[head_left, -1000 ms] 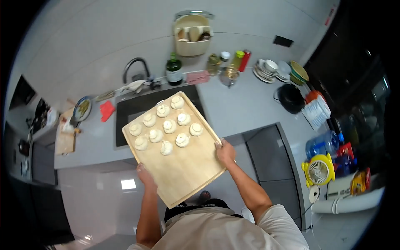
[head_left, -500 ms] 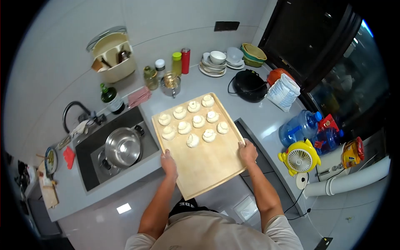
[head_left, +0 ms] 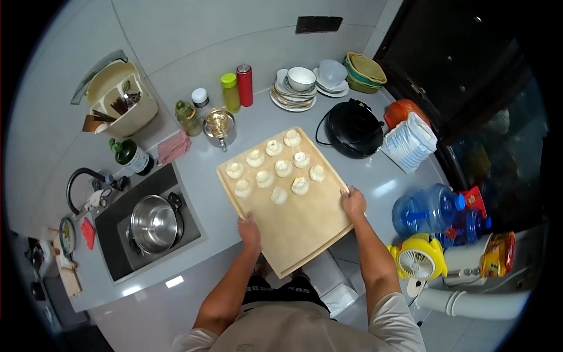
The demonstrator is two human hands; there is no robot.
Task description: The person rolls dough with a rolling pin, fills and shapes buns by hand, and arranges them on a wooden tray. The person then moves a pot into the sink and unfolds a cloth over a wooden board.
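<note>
Between my hands is a wooden board with a raised rim, held level or nearly so at the counter's corner. Several round pieces of dough lie in rows on its far half; the near half is bare wood. My left hand grips the board's left edge, its fingers partly hidden underneath. On the opposite edge, my right hand is closed round the rim with the thumb on top. Whether the board's far part touches the counter, I cannot tell.
A sink with a steel pot is to the left. Behind the board stand a glass jug, bottles, stacked plates and a black pan-like appliance. Water jugs and a yellow fan line the right side.
The view has turned and shifted, with the sink and wall now further left. The board, still in both hands, has moved slightly right and farther over the counter.
</note>
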